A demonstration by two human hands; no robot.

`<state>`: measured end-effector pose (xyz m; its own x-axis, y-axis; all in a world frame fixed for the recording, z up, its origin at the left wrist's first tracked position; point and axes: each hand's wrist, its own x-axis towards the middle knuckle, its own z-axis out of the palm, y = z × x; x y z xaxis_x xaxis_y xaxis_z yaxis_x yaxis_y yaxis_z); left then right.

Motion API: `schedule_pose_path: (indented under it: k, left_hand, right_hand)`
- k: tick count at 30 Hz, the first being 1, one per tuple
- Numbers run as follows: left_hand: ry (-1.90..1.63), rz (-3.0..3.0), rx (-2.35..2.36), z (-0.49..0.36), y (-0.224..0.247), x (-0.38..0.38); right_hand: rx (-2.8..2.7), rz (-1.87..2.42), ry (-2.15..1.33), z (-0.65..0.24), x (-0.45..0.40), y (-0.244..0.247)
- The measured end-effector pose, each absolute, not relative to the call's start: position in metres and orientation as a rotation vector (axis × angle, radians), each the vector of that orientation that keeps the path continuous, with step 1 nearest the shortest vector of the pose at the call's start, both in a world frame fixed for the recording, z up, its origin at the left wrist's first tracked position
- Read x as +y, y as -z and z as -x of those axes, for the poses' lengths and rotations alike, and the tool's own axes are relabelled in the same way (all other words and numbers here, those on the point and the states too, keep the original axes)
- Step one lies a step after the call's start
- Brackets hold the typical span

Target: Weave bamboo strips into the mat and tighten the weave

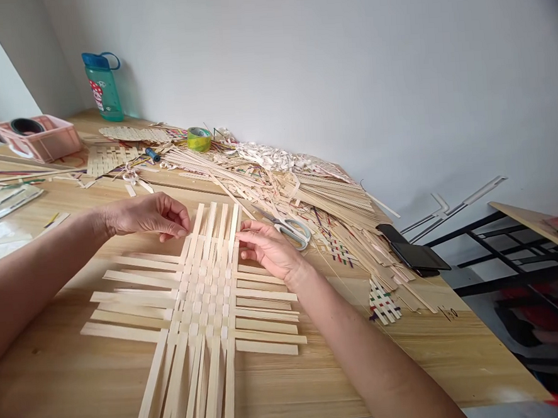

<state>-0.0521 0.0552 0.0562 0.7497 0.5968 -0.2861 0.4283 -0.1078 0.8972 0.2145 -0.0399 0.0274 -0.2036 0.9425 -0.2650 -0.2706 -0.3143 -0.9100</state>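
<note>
A mat of pale, flat wood strips [203, 289] lies on the table in front of me, woven in the middle, with loose strip ends fanning out on all sides. At its far left corner, my left hand [154, 218] has thumb and fingers pinched together at the end of a crosswise strip; the fingertips partly hide it. My right hand [267, 247] is closed at the far right edge, with thumb and fingers on the strips there. Just beyond that hand lie scissors [295, 232] with white-and-grey handles.
Heaped loose strips [258, 179] spread along the wall. Behind are a roll of tape [199, 139], a blue-green bottle [104, 87] and a pink basket [57, 140]. Dark phones [419, 257] rest at the table's right edge, near a small coloured woven piece [383, 302].
</note>
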Motion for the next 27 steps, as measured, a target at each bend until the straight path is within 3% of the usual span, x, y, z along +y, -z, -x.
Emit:
schedule_pose_path:
  k: [27]
  left_hand:
    - [-0.208, -1.885, 0.839, 0.048, -0.069, 0.051]
  right_hand:
    - [-0.869, 1.240, -1.399, -0.217, -0.034, -0.023]
